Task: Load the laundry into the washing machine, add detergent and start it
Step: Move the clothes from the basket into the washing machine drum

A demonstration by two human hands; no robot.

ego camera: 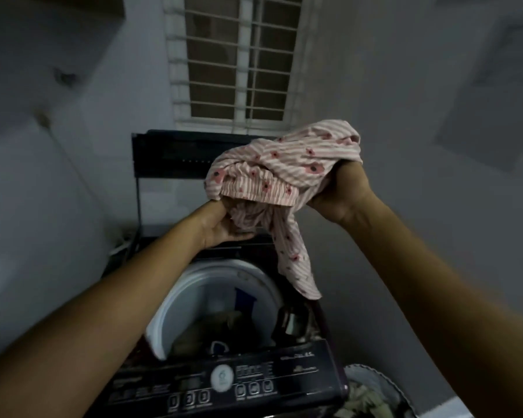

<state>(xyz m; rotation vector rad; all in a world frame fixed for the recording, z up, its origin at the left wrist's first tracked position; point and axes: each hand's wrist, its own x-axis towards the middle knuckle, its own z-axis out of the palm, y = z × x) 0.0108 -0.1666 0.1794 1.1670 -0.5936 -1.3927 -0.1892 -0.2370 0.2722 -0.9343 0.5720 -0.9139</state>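
Note:
A pink striped garment (287, 173) with small flowers hangs bunched in the air above the open top-loading washing machine (175, 300). My left hand (224, 227) grips its lower folds from underneath. My right hand (338, 194) grips the cloth at its right side, higher up. A tail of the fabric dangles down to the drum's right rim. The white drum holds dark and brownish clothes (206, 327). The machine's lid (169, 155) stands raised at the back. The dark control panel (224, 384) with a round dial and several buttons faces me at the bottom.
A laundry basket (369, 396) with crumpled clothes sits to the right of the machine at the bottom edge. A barred window (239, 58) is on the wall behind the lid. Grey walls close in on both sides.

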